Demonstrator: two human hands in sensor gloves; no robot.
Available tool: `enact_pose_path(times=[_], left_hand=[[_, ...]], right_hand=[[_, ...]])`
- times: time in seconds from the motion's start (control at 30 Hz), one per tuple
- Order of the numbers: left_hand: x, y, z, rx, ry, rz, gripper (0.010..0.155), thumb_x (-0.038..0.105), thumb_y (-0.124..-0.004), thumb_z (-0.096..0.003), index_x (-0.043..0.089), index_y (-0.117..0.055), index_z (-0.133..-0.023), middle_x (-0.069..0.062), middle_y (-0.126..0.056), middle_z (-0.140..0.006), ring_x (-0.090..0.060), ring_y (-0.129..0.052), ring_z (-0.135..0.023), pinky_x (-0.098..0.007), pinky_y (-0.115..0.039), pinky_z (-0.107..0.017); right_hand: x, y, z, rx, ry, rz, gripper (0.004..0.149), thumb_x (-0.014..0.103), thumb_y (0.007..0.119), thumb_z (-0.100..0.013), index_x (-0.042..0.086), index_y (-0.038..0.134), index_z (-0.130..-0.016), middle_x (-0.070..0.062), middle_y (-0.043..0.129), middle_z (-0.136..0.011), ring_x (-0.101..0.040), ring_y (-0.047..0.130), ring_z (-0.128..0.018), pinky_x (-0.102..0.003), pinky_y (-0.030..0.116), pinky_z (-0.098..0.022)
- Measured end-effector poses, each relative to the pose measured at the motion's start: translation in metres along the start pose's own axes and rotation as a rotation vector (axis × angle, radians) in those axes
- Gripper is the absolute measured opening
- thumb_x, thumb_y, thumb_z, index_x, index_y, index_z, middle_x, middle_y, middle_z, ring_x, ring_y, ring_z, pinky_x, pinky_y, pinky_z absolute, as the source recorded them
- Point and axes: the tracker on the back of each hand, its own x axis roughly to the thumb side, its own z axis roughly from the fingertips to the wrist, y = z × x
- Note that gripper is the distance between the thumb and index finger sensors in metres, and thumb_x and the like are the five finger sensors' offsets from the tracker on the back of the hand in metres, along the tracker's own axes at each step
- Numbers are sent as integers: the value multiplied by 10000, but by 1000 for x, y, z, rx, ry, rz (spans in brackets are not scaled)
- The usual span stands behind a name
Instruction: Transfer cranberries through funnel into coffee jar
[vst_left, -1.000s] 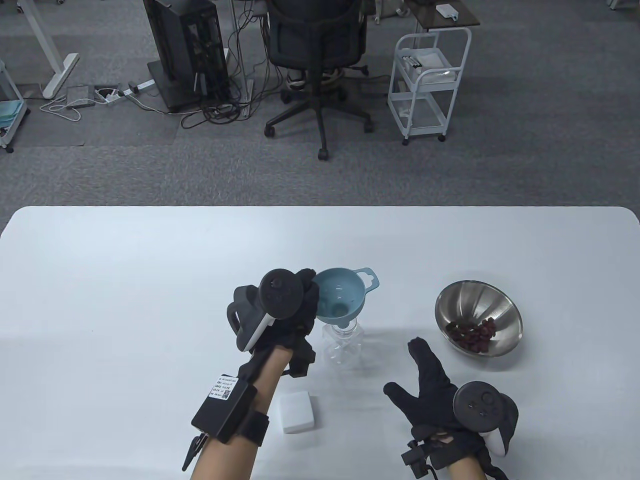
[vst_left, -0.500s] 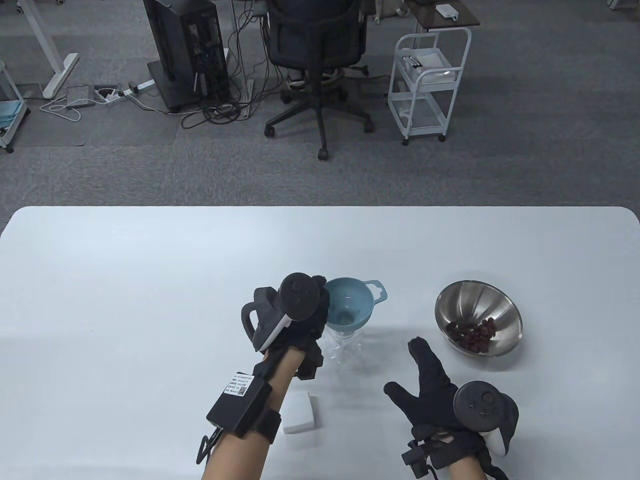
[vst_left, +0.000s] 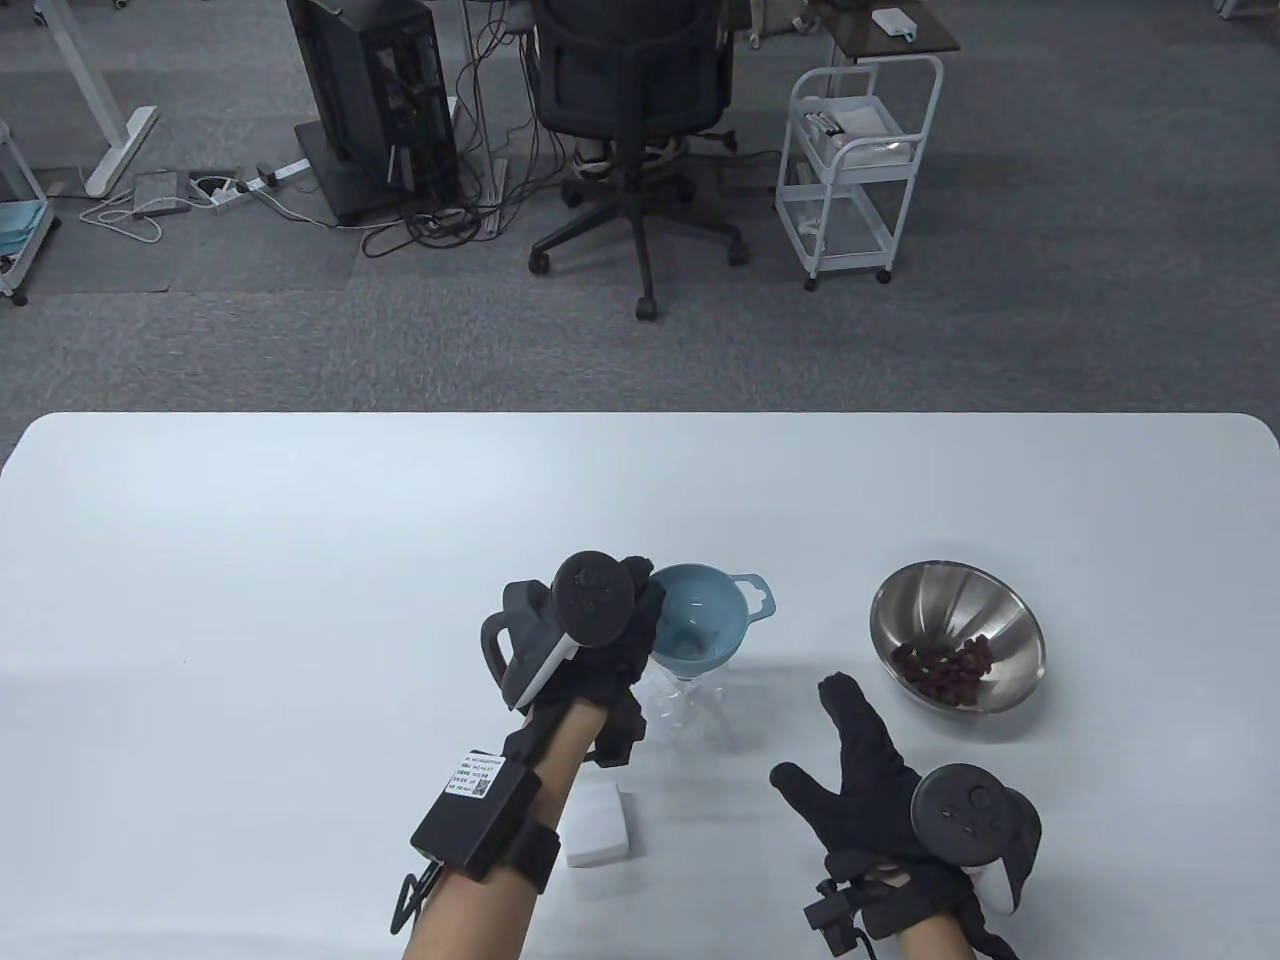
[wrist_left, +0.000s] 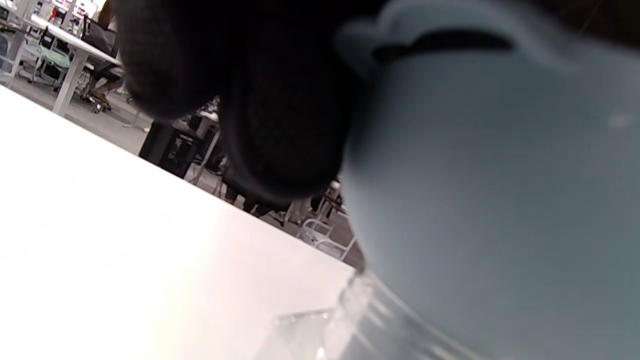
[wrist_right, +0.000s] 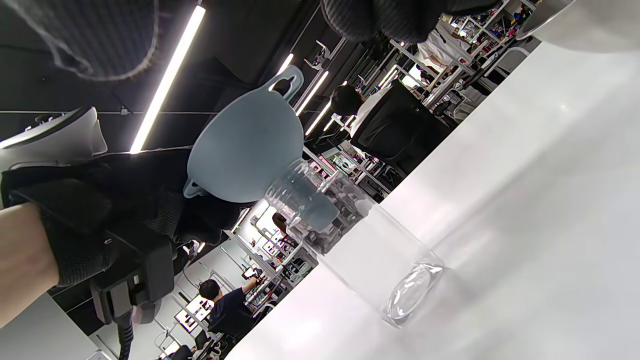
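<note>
Table view: funnel (vst_left: 700, 620) seated in jar (vst_left: 685, 705), gripped by left hand (vst_left: 600, 640); right hand (vst_left: 870, 790) spread flat

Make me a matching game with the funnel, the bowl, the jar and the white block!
Things:
1. funnel
2. bowl
3. jar
4. white block

Matches:
A. shiny metal, holds cranberries
B. see-through, under the funnel
C. light blue, held by the left hand
D. lies near the left wrist

Pairs: 1-C, 2-A, 3-B, 4-D
</note>
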Motion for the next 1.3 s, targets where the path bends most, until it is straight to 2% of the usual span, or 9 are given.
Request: enact_pose_path(times=[0.13, 0.27, 0.37, 0.47, 0.67, 0.8, 1.03, 1.3], left_hand=[[-8, 6, 9, 5, -6, 42, 580, 544, -706, -535, 192, -808, -984, -88, -988, -842, -202, -1106, -487, -374, -884, -450], [-23, 18, 31, 45, -44, 104, 642, 578, -691, -532, 201, -719, -1050, -116, -868, -996, -291, -1036, -707, -430, -842, -539], [-37, 28, 54, 76, -106, 162, 671, 589, -684, -531, 204, -668, -1080, -140, -760, -1083, -358, -943, -847, -488, -785, -614], [-50, 33, 74, 88, -184, 224, 676, 594, -680, -529, 210, -659, -1085, -139, -731, -1105, -375, -903, -902, -513, -750, -661], [-73, 28, 115, 90, -341, 278, 728, 622, -659, -523, 233, -555, -1130, -123, -557, -1204, -429, -675, -1080, -595, -583, -761], [-88, 17, 124, 108, -340, 301, 746, 634, -650, -518, 238, -527, -1137, -122, -511, -1219, -441, -589, -1119, -616, -533, -773], [-101, -1, 128, 107, -324, 319, 744, 631, -650, -515, 230, -539, -1132, -128, -518, -1215, -447, -592, -1115, -634, -523, -768], [-111, -12, 128, 79, -302, 355, 732, 622, -654, -514, 224, -561, -1122, -120, -553, -1201, -441, -620, -1104, -637, -528, -764]], right_hand=[[0, -3, 1, -17, 3, -13, 971, 620, 811, -432, 21, 370, -1056, -245, 526, -1113, -504, 631, -984, -585, 580, -680], [0, -9, 2, -57, 15, -7, 959, 634, 802, -435, 34, 390, -1060, -233, 555, -1109, -492, 681, -951, -569, 623, -659], [-2, -16, 0, -97, 37, 17, 946, 650, 794, -438, 49, 420, -1065, -232, 566, -1110, -480, 703, -933, -564, 639, -643], [-3, -23, -2, -147, 76, 40, 930, 660, 786, -445, 54, 451, -1066, -233, 582, -1106, -480, 707, -916, -551, 648, -627], [-5, -51, -11, -254, 173, 114, 920, 660, 788, -456, 51, 468, -1068, -241, 573, -1119, -502, 679, -937, -564, 628, -644], [-7, -74, -18, -324, 257, 164, 918, 649, 790, -463, 47, 455, -1069, -248, 551, -1125, -514, 651, -954, -567, 617, -654], [-25, -105, -30, -397, 427, 261, 957, 662, 784, -463, 42, 391, -1077, -255, 483, -1139, -526, 572, -981, -583, 566, -673], [-74, -120, -44, -371, 722, 326, 994, 648, 781, -471, 14, 304, -1070, -275, 409, -1142, -545, 502, -996, -585, 553, -675]])
